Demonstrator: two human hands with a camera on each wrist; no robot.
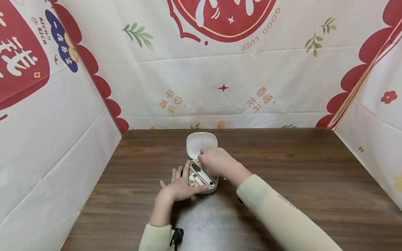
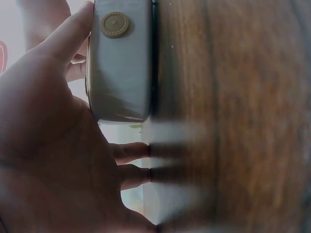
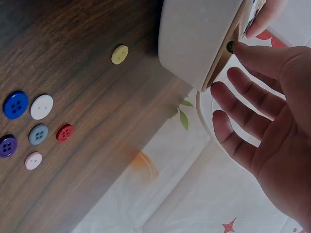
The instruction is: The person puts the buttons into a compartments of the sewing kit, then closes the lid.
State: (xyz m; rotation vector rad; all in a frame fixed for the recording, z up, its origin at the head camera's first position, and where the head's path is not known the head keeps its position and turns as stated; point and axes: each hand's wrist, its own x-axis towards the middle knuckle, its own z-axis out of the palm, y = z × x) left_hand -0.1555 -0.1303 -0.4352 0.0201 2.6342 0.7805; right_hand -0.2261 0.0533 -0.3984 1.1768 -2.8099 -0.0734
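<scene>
A pale sewing box (image 1: 213, 188) stands with its white lid (image 1: 196, 144) raised at the back. Inside lie a black-and-white tool (image 1: 205, 176) and a small gold round piece (image 1: 191, 183). My left hand (image 1: 179, 188) rests against the box's left side, thumb along the front rim and fingers spread straight. A brown button-shaped catch (image 2: 114, 24) marks the box front. Over the right part of the box, my right hand (image 3: 286, 116) pinches a dark green button (image 3: 230, 47) at the thumb tip, by a compartment; the index finger is mostly hidden behind the thumb.
Loose buttons lie on the wooden table (image 1: 298, 167) right of the box: blue (image 3: 15, 105), white (image 3: 42, 107), grey-blue (image 3: 38, 134), red (image 3: 64, 132), purple (image 3: 8, 145), pink (image 3: 33, 160) and yellow (image 3: 120, 54). Printed cloth (image 1: 188, 80) hangs behind the table and at both sides.
</scene>
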